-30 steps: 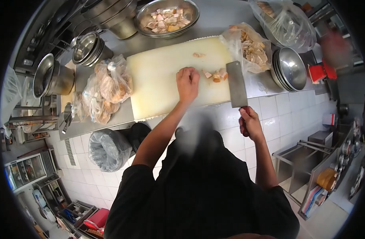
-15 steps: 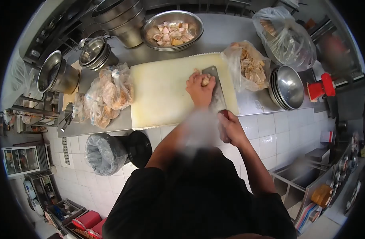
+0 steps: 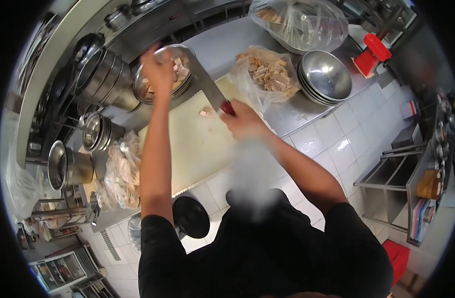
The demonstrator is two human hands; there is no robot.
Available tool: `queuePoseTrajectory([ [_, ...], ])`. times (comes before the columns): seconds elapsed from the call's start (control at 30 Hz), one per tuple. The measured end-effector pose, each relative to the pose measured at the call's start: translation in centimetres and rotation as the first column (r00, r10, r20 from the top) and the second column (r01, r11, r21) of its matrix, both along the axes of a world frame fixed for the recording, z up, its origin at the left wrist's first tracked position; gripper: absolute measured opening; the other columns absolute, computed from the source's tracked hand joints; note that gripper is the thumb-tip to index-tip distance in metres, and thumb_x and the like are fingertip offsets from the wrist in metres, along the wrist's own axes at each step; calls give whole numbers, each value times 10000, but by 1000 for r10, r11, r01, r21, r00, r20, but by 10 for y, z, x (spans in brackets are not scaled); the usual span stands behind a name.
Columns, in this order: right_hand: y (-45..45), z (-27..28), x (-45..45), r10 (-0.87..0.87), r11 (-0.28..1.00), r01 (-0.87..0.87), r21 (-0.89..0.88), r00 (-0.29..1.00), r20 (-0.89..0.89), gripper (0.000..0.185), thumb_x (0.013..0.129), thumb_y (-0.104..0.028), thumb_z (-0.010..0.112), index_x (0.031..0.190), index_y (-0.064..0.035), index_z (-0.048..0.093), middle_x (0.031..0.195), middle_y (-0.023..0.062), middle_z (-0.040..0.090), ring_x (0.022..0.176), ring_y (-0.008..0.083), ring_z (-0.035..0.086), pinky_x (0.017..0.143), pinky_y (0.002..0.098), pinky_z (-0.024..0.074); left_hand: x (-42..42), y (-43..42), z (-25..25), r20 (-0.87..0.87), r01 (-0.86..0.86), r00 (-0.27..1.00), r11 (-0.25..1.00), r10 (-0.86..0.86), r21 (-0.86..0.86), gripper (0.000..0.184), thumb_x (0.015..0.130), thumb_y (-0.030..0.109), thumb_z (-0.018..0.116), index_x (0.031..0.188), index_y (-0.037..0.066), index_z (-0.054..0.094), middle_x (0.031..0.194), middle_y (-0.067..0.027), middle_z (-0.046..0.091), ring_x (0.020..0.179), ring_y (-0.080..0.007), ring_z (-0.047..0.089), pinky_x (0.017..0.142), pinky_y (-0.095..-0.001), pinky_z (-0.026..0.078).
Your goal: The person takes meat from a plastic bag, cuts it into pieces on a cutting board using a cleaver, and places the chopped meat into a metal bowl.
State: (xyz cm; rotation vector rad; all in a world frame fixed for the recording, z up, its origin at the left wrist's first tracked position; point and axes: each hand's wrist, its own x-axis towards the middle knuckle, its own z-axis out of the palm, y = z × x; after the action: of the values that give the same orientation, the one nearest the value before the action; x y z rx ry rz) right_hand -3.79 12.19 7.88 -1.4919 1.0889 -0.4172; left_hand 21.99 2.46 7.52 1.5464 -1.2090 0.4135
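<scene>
My left hand is over the left part of a metal bowl of cut pieces. Its fingers look spread, though blurred, and nothing shows in them. In my right hand is the red handle of a cleaver, whose blade slants up and left to the bowl's right rim. Beneath the blade lies the pale cutting board, with a small pinkish piece on it. A clear bag of pale brown pieces lies just right of the board.
Stacked metal bowls stand right of the open bag. A plastic-covered bowl is at the back, a red object at the right. Bagged food and metal pots are on the left. A metal rack stands lower right.
My left hand has moved from the board to the metal bowl. The cleaver has swung up and left toward the bowl's rim. The view has turned, and the cut pieces my left hand held have left the board.
</scene>
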Motion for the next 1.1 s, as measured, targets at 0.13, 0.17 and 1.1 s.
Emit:
queuePoseTrajectory([
  [0.13, 14, -114, -57, 16, 924, -37, -380, 998, -59, 275, 867, -238, 555, 908, 33, 539, 826, 248, 592, 811, 396, 578, 717, 432, 444, -120, -1, -12, -177, 627, 779, 750, -602, 212, 258, 788, 165, 671, 1025, 65, 664, 1018, -142, 646, 893, -326, 625, 777, -414, 502],
  [0.17, 19, -130, -68, 5, 939, -6, -345, 1000, -5, 275, 867, -237, 558, 910, 35, 540, 830, 249, 597, 810, 396, 584, 718, 431, 447, -141, -15, -29, -186, 643, 763, 694, -619, 324, 250, 783, 165, 670, 1012, 67, 667, 1023, -139, 650, 872, -327, 632, 765, -407, 510],
  [1.1, 24, -183, -123, 112, 955, -156, 251, 977, 180, 263, 919, -290, 556, 971, -39, 500, 612, 65, 529, 454, 165, 530, 403, 334, 413, -174, -126, -156, 394, 32, 873, 841, -287, 541, 476, 751, 104, 638, 1167, -44, 460, 1131, -200, 512, 1094, -372, 475, 960, -435, 398],
])
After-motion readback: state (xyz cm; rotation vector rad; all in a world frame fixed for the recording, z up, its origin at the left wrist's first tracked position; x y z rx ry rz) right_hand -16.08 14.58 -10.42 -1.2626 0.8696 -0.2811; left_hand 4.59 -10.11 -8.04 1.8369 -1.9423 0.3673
